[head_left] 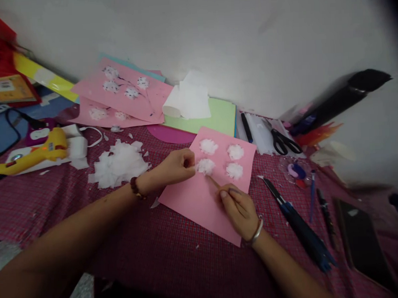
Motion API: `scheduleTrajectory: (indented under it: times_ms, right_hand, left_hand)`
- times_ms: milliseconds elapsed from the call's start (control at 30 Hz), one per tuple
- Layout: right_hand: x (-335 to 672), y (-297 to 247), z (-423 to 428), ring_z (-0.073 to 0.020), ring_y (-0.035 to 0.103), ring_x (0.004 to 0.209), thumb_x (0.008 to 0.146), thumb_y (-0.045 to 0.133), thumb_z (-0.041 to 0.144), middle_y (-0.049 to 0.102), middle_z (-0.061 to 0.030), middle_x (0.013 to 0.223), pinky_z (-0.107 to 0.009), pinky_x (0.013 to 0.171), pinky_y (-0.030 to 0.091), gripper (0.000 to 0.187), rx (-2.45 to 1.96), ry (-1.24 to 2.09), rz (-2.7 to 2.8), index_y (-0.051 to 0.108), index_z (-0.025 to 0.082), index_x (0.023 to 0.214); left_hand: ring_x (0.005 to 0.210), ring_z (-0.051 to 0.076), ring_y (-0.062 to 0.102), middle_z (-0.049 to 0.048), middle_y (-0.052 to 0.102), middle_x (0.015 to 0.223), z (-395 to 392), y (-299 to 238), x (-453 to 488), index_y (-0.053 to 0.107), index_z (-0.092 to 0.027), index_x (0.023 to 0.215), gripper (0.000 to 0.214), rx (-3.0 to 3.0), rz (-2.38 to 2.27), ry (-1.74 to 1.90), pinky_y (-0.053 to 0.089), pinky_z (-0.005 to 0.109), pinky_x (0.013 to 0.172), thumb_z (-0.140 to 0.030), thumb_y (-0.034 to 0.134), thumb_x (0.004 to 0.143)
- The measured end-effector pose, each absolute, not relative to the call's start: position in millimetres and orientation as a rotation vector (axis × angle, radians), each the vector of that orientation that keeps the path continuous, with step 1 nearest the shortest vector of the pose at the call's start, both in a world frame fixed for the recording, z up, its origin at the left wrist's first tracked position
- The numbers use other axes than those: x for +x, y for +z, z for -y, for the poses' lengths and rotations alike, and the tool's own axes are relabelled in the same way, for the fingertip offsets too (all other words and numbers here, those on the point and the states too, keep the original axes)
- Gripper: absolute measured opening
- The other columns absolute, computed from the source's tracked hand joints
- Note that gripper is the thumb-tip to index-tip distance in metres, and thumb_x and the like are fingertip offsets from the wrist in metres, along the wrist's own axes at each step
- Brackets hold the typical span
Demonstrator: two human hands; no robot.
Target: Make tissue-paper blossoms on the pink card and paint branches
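Observation:
A sheet of pink paper (pixel 195 198) lies tilted on the cloth with white tissue-paper puffs on its upper half. My right hand (pixel 237 209) is closed round a thin tan stick (pixel 213 181), whose tip points at the lower edge of the lower left puff (pixel 205 166). Just left of that puff is my left hand (pixel 178 165), its fingers curled together over the paper's left side. Whatever they may hold is hidden. A loose heap of white tissue pieces (pixel 119 164) sits to the left of my left hand.
Behind stand pink sheets (pixel 132 97) with finished-looking puff branches, a tissue roll (pixel 186 98) and green paper (pixel 222 116). A yellow glue gun (pixel 39 153) lies left. To the right are black scissors (pixel 283 142), a box cutter (pixel 299 223), a paintbrush (pixel 312 196) and a dark phone-like slab (pixel 364 238).

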State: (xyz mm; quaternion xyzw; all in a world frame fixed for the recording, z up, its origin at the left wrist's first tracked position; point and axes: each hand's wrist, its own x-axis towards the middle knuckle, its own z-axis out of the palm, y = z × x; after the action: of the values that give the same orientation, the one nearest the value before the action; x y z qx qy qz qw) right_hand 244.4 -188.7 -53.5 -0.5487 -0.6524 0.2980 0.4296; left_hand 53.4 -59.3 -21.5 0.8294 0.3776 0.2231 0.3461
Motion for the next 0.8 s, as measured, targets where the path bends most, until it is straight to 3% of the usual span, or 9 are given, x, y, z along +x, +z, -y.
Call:
scheduleTrajectory:
  times_ms: [167, 367, 533, 733, 800]
  right_hand:
    - [248, -58, 192, -0.0121, 0.055, 0.061, 0.093, 0.044, 0.024, 0.056, -0.0002, 0.071, -0.025, 0.058, 0.044, 0.022, -1.404, 0.717, 1.51, 0.059, 0.019, 0.078]
    - [245, -52, 196, -0.0131, 0.055, 0.064, 0.093, 0.044, 0.023, 0.057, -0.0008, 0.072, -0.026, 0.059, 0.044, 0.023, -1.355, 0.714, 1.591, 0.059, 0.02, 0.077]
    - [239, -50, 189, -0.0126, 0.057, 0.068, 0.093, 0.043, 0.021, 0.059, -0.0005, 0.074, -0.025, 0.065, 0.045, 0.02, -1.355, 0.742, 1.725, 0.059, 0.02, 0.08]
    - [242, -54, 189, -0.0127, 0.056, 0.065, 0.092, 0.044, 0.023, 0.059, -0.0009, 0.074, -0.026, 0.062, 0.045, 0.02, -1.435, 0.653, 1.612, 0.06, 0.02, 0.081]
    - [243, -56, 190, -0.0132, 0.056, 0.064, 0.093, 0.044, 0.025, 0.058, -0.0011, 0.073, -0.027, 0.06, 0.045, 0.02, -1.454, 0.681, 1.555, 0.06, 0.02, 0.081]
  left_hand:
    - [0.062, 0.01, 0.044, 0.0014, 0.05, 0.074, 50, -22, 38, 0.043, -0.016, 0.059, 0.01, 2.396, -0.96, 0.285, 0.032, 0.024, 0.056, -0.016, 0.051, 0.066]
    - [0.06, 0.014, 0.049, 0.0032, 0.058, 0.069, 47, -21, 34, 0.057, -0.017, 0.066, 0.015, 2.495, -1.253, 0.046, 0.031, 0.027, 0.055, -0.021, 0.048, 0.076]
    - [0.081, 0.021, 0.053, 0.009, 0.059, 0.083, 54, -20, 36, 0.061, -0.015, 0.072, 0.024, 2.775, -1.442, 0.268, 0.039, 0.031, 0.066, -0.021, 0.043, 0.087]
    - [0.092, 0.021, 0.047, 0.0093, 0.056, 0.094, 53, -17, 40, 0.061, -0.016, 0.071, 0.025, 2.781, -1.173, 0.698, 0.039, 0.036, 0.082, -0.02, 0.044, 0.09]
    - [0.088, 0.018, 0.049, 0.0071, 0.056, 0.088, 52, -16, 42, 0.06, -0.016, 0.072, 0.023, 2.654, -1.042, 0.738, 0.039, 0.034, 0.081, -0.019, 0.045, 0.088]
